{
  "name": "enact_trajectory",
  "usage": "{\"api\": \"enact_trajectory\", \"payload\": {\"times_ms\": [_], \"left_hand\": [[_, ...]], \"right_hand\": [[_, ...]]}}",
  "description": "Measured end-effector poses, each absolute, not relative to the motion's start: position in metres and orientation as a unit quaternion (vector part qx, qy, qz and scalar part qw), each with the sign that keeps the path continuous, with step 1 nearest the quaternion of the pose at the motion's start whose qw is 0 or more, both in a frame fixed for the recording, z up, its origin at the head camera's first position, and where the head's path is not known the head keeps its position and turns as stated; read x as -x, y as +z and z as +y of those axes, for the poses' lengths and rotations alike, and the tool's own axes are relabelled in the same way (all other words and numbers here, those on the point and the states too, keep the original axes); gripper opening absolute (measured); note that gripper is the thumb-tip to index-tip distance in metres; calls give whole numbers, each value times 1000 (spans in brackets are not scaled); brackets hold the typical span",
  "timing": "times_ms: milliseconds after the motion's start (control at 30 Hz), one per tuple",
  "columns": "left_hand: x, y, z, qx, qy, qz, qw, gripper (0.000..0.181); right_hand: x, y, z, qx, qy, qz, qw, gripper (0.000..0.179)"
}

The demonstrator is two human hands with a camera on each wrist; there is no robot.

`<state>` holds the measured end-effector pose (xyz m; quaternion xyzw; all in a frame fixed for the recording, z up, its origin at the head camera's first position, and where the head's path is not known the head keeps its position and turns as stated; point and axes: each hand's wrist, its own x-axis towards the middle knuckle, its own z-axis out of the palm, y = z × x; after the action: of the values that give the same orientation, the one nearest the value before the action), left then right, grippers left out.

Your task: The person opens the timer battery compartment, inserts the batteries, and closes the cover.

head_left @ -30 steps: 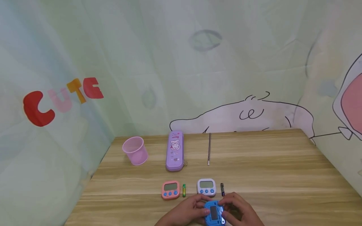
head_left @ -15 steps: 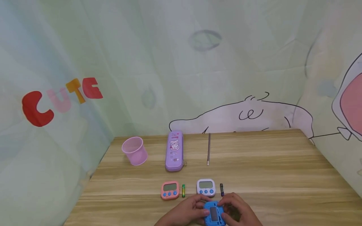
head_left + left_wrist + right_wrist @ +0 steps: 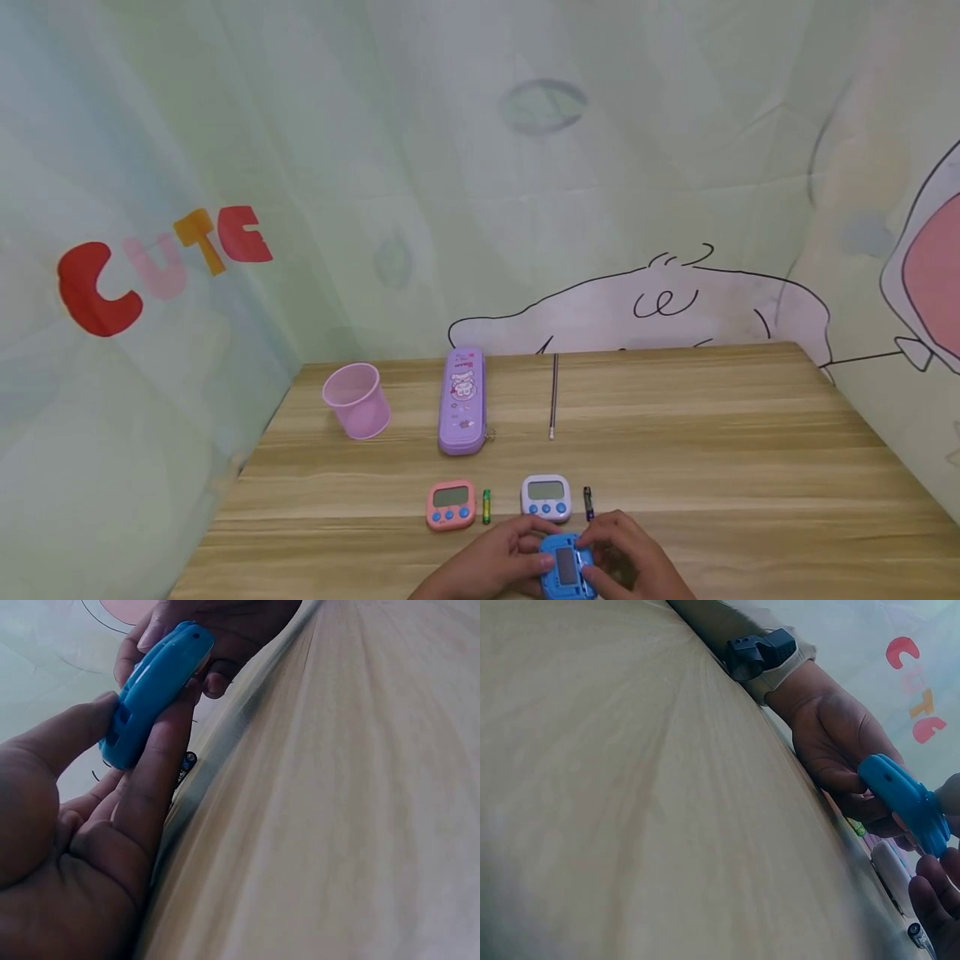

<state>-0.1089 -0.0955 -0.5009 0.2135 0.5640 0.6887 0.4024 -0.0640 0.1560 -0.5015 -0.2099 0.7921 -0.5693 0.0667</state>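
Over the table (image 3: 750, 467), the left hand (image 3: 491, 557) pinches a blue device (image 3: 567, 567) by one side and the right hand (image 3: 637, 554) grips the other — beyond lie a white timer (image 3: 546, 491), dark battery (image 3: 588, 502), green battery (image 3: 487, 507) and a coral timer (image 3: 451, 500), then a purple case (image 3: 462, 408).

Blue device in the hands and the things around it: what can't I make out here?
Blue device: its underside, facing away in the head view.
Dark battery: any lettering, too small in the head view.
Purple case: any contents, since it looks shut in the head view.
Right hand: partly cut off by the right wrist view's right edge.
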Motion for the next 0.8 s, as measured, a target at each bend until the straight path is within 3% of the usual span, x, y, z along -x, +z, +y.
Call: {"api": "enact_trajectory", "payload": {"times_ms": [567,800], "left_hand": [[108,-505,-96,-213,690,562,403,38],[111,-501,-96,-218,680,582,389,39]], "right_hand": [[64,-508,154,212,-545,811,18,33],[68,-505,153,194,-558,806,39,41]]}}
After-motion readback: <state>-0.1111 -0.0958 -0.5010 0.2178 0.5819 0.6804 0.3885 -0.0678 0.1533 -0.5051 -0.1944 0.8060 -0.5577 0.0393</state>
